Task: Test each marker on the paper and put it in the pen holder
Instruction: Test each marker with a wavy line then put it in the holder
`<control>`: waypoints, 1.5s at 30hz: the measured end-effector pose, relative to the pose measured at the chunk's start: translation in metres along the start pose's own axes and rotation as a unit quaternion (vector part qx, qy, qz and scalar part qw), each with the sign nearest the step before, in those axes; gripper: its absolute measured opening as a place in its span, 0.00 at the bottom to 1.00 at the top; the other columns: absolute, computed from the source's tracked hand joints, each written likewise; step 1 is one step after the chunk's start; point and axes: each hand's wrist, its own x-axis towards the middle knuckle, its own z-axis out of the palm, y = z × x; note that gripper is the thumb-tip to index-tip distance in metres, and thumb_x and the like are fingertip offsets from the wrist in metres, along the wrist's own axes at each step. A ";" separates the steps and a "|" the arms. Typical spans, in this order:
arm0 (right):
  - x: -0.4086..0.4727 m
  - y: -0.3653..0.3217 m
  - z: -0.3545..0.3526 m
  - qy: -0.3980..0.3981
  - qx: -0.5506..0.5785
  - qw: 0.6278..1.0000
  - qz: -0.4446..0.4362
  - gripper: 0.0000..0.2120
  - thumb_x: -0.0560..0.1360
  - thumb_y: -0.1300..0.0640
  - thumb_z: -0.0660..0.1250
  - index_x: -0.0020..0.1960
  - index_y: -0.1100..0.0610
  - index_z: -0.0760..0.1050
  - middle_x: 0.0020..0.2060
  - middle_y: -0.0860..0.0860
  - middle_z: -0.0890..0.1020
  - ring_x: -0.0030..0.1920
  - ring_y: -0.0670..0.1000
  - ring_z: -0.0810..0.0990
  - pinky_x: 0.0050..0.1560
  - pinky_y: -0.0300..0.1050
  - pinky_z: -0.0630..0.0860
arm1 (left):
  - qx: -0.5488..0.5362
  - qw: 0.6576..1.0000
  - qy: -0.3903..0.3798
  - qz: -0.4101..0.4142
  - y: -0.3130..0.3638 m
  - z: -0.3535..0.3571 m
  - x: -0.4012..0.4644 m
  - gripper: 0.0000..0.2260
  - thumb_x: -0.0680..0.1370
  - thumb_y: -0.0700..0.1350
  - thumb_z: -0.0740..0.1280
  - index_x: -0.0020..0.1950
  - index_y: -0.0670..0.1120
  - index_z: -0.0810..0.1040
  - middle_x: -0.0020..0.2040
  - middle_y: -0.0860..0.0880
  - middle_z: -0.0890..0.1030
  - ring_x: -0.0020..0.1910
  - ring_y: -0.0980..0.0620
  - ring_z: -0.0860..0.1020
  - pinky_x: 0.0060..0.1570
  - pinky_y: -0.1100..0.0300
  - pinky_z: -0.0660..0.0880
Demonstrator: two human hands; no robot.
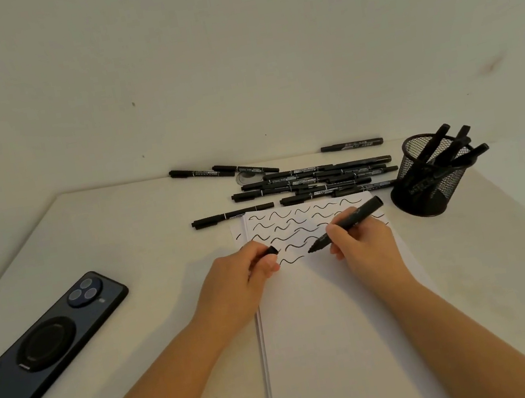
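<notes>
My right hand (pixel 362 244) grips an uncapped black marker (pixel 361 213), its tip just above the white paper (pixel 331 326) beside the lowest wavy line. My left hand (pixel 246 274) is closed around the marker's black cap (pixel 271 251) at the paper's left edge. Rows of black squiggles fill the top of the sheet. A pile of black markers (pixel 313 181) lies behind the paper. The black mesh pen holder (pixel 431 177) stands at the right, with several markers leaning in it.
A dark phone (pixel 46 349) lies face down at the left on the white table (pixel 122 239). Single markers lie at the back (pixel 351 145) and left of the pile (pixel 232 216). A wall rises right behind the table.
</notes>
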 end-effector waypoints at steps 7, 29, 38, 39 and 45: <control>0.001 0.002 -0.002 0.004 -0.045 0.999 -0.023 0.08 0.71 0.57 0.64 0.34 0.50 0.72 0.23 0.43 0.76 0.27 0.42 0.72 0.27 0.31 0.66 | -0.008 1.000 -0.004 0.004 -0.003 0.000 -0.001 0.05 0.77 0.51 0.61 0.43 0.59 0.74 0.42 0.62 0.83 0.44 0.60 0.80 0.49 0.54 0.76; -0.009 -0.011 -0.008 -0.140 0.228 0.963 -0.012 0.07 0.69 0.55 0.62 0.35 0.51 0.77 0.25 0.52 0.78 0.27 0.47 0.74 0.25 0.37 0.68 | 0.031 0.998 0.001 0.052 0.001 0.005 -0.004 0.04 0.74 0.54 0.66 0.47 0.57 0.77 0.35 0.63 0.78 0.35 0.58 0.74 0.34 0.67 0.69; -0.013 -0.013 -0.007 -0.188 0.201 0.961 -0.028 0.07 0.75 0.64 0.62 0.41 0.57 0.77 0.28 0.54 0.81 0.29 0.48 0.76 0.27 0.37 0.70 | 0.030 0.997 0.013 0.076 0.007 0.004 -0.006 0.04 0.74 0.54 0.66 0.47 0.57 0.77 0.34 0.64 0.77 0.34 0.61 0.73 0.34 0.71 0.67; -0.013 -0.013 -0.006 -0.193 0.207 0.959 -0.026 0.06 0.75 0.62 0.62 0.42 0.58 0.76 0.29 0.54 0.81 0.29 0.48 0.76 0.27 0.37 0.70 | 0.032 0.996 0.018 0.077 0.008 0.003 -0.007 0.04 0.74 0.53 0.66 0.47 0.57 0.77 0.33 0.64 0.77 0.35 0.61 0.73 0.34 0.72 0.67; -0.017 -0.014 -0.002 -0.197 0.218 0.955 -0.033 0.11 0.68 0.52 0.64 0.43 0.59 0.76 0.28 0.53 0.80 0.28 0.48 0.76 0.26 0.38 0.71 | 0.051 0.994 0.047 0.087 0.013 0.001 -0.010 0.04 0.75 0.51 0.66 0.45 0.53 0.79 0.30 0.62 0.74 0.33 0.61 0.73 0.32 0.71 0.66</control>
